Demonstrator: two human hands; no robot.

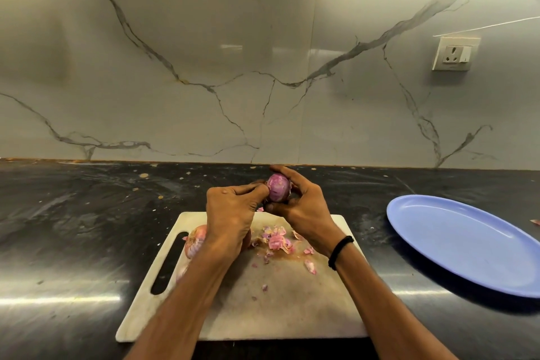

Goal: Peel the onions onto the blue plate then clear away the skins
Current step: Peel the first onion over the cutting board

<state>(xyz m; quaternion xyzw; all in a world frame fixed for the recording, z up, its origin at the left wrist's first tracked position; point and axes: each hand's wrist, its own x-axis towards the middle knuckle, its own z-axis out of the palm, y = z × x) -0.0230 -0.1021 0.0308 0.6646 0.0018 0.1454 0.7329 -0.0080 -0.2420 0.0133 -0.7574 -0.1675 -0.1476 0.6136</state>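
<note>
While the right hand (pixel 304 207) cups a partly peeled onion (pixel 278 187) at frame centre, grip curled round it above the far edge of the cutting board (pixel 280 310), the left hand (pixel 230 213) pinches skin at its left side. Loose skins (pixel 277 240) lie mid-board, a second onion (pixel 195 241) sits behind the left wrist, and the blue plate (pixel 467 242) rests at right on the dark surface (pixel 73 213).

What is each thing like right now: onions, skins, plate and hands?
held onion: mostly peeled, above the cutting board, between both hands.
left hand: pinches the held onion's side.
right hand: grips the held onion.
other onion: skin on, lying on the cutting board.
onion skins: scattered on the cutting board.
blue plate: on the counter, nothing on it in view.
</note>
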